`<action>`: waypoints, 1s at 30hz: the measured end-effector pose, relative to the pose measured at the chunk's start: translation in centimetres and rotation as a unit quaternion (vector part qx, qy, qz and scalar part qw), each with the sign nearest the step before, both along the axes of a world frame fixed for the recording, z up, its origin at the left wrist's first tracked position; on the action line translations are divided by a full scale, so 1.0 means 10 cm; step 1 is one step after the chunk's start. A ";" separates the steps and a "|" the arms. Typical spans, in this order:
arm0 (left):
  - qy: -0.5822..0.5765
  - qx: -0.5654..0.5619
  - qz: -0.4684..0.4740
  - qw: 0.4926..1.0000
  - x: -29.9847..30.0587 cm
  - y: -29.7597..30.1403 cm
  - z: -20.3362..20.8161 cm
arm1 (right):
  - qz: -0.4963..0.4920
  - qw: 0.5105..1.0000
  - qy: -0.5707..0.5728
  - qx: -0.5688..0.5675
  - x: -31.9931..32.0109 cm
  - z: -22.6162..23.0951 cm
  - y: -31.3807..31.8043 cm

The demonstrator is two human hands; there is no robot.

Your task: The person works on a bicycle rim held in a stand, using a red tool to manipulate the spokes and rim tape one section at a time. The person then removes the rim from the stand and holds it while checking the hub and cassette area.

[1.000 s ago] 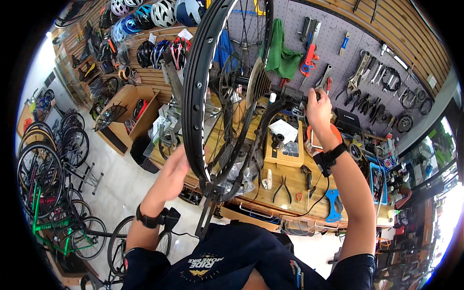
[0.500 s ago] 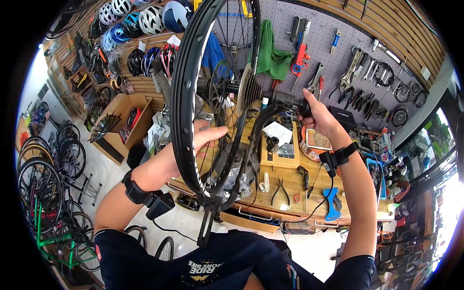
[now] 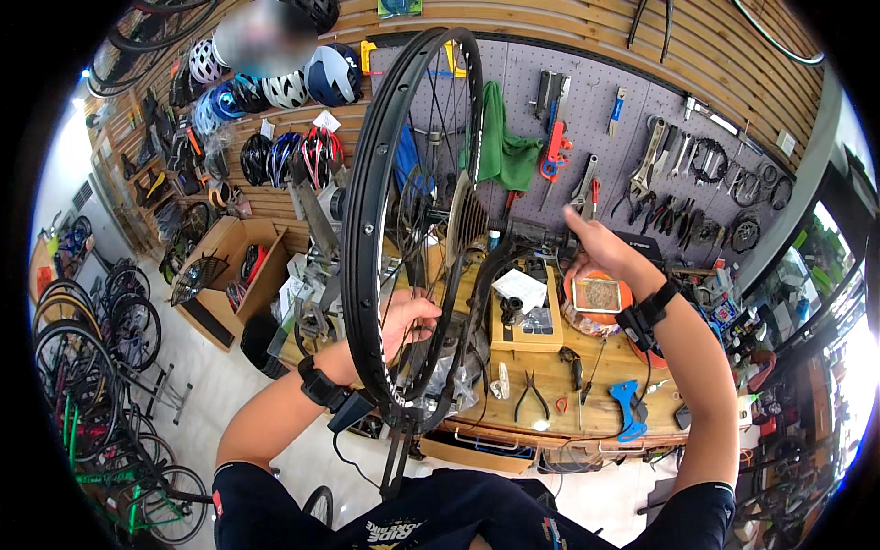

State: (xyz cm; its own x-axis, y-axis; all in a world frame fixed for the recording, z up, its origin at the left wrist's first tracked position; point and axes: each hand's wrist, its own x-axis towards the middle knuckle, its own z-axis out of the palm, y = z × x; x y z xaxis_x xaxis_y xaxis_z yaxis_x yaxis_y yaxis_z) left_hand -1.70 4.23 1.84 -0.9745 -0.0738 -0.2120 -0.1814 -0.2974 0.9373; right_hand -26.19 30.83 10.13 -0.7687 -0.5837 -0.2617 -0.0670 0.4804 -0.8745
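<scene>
A black bicycle wheel (image 3: 367,202) without a tyre stands upright in a dark wheel truing stand (image 3: 478,316). Its silver-and-black cassette (image 3: 466,225) faces right. My left hand (image 3: 408,319) reaches in at the lower part of the wheel, among the spokes, with its fingers curled closed. Whether a spoke lies in them is too small to make out. At the right end of the stand's axle support, my right hand (image 3: 600,249) is closed round a black knob (image 3: 572,243), thumb pointing up.
Pliers (image 3: 531,396), a screwdriver and a blue tool (image 3: 628,410) lie on the wooden bench. A cardboard box lid (image 3: 527,337) holds small parts, beside an orange round container (image 3: 596,302). Tools hang on the pegboard behind. Bicycles stand at far left.
My left hand has gone from an outstretched finger to curled fingers, lower among the spokes. My right hand stays at the knob. The head view has shifted, and the wheel appears more upright.
</scene>
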 end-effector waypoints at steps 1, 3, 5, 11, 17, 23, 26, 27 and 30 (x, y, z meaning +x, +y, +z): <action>0.010 0.000 -0.006 1.000 -0.01 0.03 0.05 | 0.021 0.998 -0.055 -0.023 -0.05 -0.02 0.01; 0.029 0.000 -0.019 0.999 -0.06 0.05 0.12 | 0.019 0.996 0.057 -0.072 -0.03 -0.12 0.10; 0.038 0.019 -0.014 0.999 -0.05 0.01 0.09 | 0.093 0.927 0.346 -0.108 0.01 -0.21 0.09; 0.085 0.039 -0.025 0.995 -0.04 -0.04 -0.03 | -0.009 0.997 0.050 -0.060 0.19 -0.06 0.06; 0.092 0.038 -0.030 0.995 -0.08 0.02 -0.03 | 0.105 0.932 0.324 -0.125 -0.03 -0.24 0.28; 0.097 0.049 -0.019 0.994 -0.12 0.03 -0.01 | 0.001 0.989 -0.016 -0.145 -0.08 -0.25 0.24; 0.104 0.046 -0.014 0.993 -0.07 0.01 -0.03 | 0.057 0.958 0.092 -0.267 0.11 -0.15 0.49; 0.104 0.042 -0.010 0.994 -0.09 0.02 -0.01 | 0.017 0.976 0.068 -0.204 0.06 -0.12 0.49; 0.099 0.048 -0.020 0.994 -0.06 0.03 -0.01 | -0.093 0.991 -0.070 -0.069 0.20 -0.09 0.27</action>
